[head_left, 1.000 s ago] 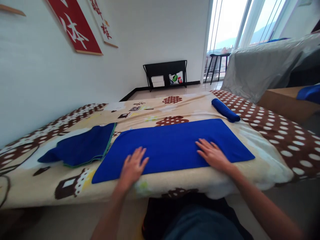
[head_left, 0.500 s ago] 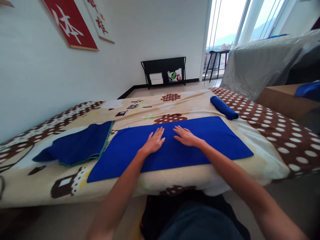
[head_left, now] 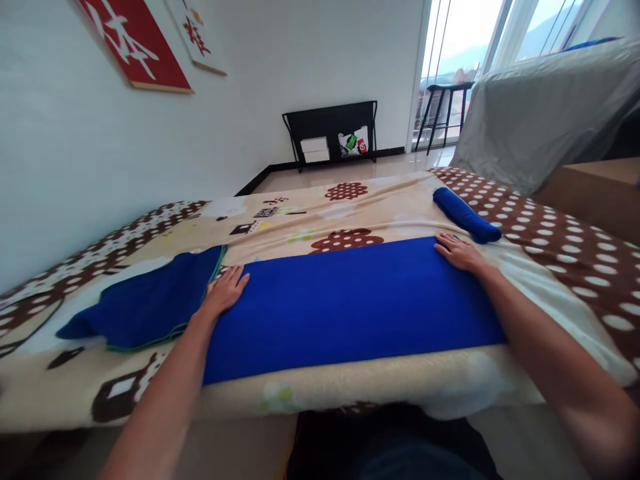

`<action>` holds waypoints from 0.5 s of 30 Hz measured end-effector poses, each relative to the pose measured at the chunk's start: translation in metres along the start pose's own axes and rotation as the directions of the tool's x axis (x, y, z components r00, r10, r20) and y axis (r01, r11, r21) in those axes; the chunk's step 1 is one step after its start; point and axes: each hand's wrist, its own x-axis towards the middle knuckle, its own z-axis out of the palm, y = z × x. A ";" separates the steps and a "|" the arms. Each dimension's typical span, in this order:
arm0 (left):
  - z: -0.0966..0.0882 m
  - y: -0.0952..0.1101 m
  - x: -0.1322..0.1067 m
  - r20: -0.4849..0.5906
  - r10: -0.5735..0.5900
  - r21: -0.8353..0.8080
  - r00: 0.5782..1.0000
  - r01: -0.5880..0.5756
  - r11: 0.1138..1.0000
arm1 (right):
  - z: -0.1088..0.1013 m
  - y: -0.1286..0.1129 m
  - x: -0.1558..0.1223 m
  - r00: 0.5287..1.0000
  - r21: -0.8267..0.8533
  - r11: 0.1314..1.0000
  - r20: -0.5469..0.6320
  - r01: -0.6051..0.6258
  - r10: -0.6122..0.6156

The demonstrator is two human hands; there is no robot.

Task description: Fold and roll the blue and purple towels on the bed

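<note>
From afar I see the left hand (head_left: 227, 290) and right hand (head_left: 459, 253) lying flat, partly hiding the ends of a blue cloth (head_left: 350, 307); the right forearm (head_left: 533, 333) masks one near corner.

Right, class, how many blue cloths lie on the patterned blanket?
3: a flat cloth in the middle, a green-edged cloth at left, and a rolled cloth at back right.
</note>
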 end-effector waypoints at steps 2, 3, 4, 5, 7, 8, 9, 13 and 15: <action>0.001 0.005 0.001 -0.012 -0.012 0.015 1.000 0.012 1.000 | 0.003 0.000 0.001 0.999 -0.014 0.999 -0.024 -0.038 0.038; -0.001 0.008 -0.001 -0.023 -0.018 0.022 1.000 0.019 1.000 | 0.003 -0.003 0.000 0.998 -0.020 0.998 -0.037 -0.056 0.055; -0.002 0.012 -0.005 -0.040 -0.023 0.027 0.999 0.024 0.999 | 0.001 -0.005 -0.002 0.996 -0.025 0.997 -0.052 -0.071 0.070; -0.004 0.014 -0.013 -0.062 -0.025 0.031 0.998 0.027 0.999 | -0.001 -0.008 -0.007 0.994 -0.029 0.996 -0.071 -0.085 0.083; -0.005 0.016 -0.039 -0.125 -0.022 0.036 0.992 0.026 0.999 | -0.006 -0.013 -0.026 0.986 -0.039 0.994 -0.133 -0.102 0.096; -0.004 0.015 -0.057 -0.162 -0.008 0.034 0.987 0.013 0.999 | -0.007 -0.015 -0.040 0.982 -0.043 0.996 -0.174 -0.081 0.073; -0.001 0.012 -0.077 -0.188 0.019 0.026 0.982 -0.014 1.000 | -0.008 -0.017 -0.057 0.979 -0.044 0.999 -0.202 -0.031 0.021; 0.019 -0.004 -0.166 -0.217 0.103 -0.024 0.971 -0.110 0.994 | -0.004 -0.018 -0.140 0.963 -0.043 0.973 -0.138 0.227 -0.230; 0.029 -0.010 -0.203 -0.285 0.052 -0.036 0.957 -0.065 0.997 | 0.000 -0.014 -0.180 0.967 -0.061 0.975 -0.126 0.214 -0.220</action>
